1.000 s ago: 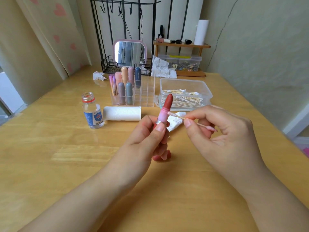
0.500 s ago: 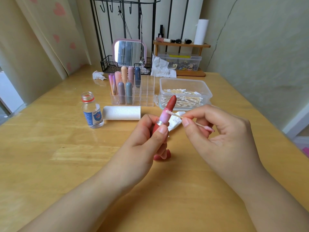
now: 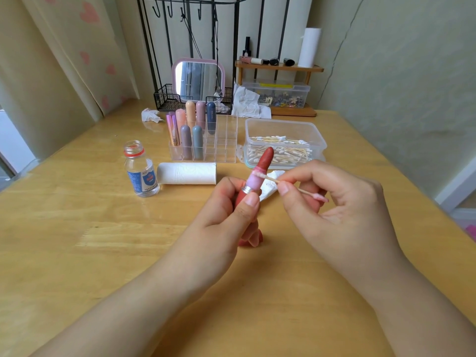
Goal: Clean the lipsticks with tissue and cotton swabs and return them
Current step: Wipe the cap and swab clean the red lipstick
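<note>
My left hand (image 3: pixel 226 217) grips an uncapped lipstick (image 3: pixel 257 173) by its red base, the red bullet tilted up to the right. My right hand (image 3: pixel 332 202) pinches a cotton swab (image 3: pixel 273 179); its far tip touches the pink collar just under the bullet. A red cap (image 3: pixel 258 239) lies on the table under my left fingers, mostly hidden. A crumpled tissue (image 3: pixel 270 185) lies behind the lipstick. The clear organizer (image 3: pixel 224 148) holds several capped lipsticks (image 3: pixel 192 140) on its left side.
An open small bottle (image 3: pixel 141 171) stands at the left, a tissue roll (image 3: pixel 186 173) lies beside it. A clear box of cotton swabs (image 3: pixel 283 143) sits behind my hands. Used tissues (image 3: pixel 150 115), a mirror (image 3: pixel 198 79) and a wooden shelf (image 3: pixel 278 68) line the table's far edge.
The lipstick has tilted more to the right and sunk slightly. The swab tip has gone from beside the collar to touching it just below the bullet.
</note>
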A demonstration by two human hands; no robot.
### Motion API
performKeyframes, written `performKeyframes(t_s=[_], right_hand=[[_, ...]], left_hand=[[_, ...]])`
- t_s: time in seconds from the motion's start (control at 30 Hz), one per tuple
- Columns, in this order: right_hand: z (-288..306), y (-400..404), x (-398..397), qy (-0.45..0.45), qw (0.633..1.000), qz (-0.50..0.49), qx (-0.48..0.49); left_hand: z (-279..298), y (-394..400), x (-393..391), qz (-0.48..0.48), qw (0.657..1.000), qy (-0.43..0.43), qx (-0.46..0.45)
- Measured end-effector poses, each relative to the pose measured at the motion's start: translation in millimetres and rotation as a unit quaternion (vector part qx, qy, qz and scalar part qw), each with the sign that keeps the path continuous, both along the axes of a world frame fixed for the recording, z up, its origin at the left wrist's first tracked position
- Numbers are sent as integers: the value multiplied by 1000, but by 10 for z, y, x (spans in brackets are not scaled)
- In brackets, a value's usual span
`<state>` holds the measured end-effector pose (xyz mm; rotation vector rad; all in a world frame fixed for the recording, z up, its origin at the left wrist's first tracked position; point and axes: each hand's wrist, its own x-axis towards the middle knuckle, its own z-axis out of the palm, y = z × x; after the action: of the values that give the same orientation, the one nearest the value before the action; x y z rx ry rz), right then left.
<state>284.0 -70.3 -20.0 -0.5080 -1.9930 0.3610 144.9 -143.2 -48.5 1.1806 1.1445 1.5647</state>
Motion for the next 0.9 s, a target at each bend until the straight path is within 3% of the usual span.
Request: performKeyframes(t_s=[0.9], right_hand=[[8, 80, 63, 28, 992, 67, -104]], left_hand=[[21, -16, -14, -42, 998, -33, 12]])
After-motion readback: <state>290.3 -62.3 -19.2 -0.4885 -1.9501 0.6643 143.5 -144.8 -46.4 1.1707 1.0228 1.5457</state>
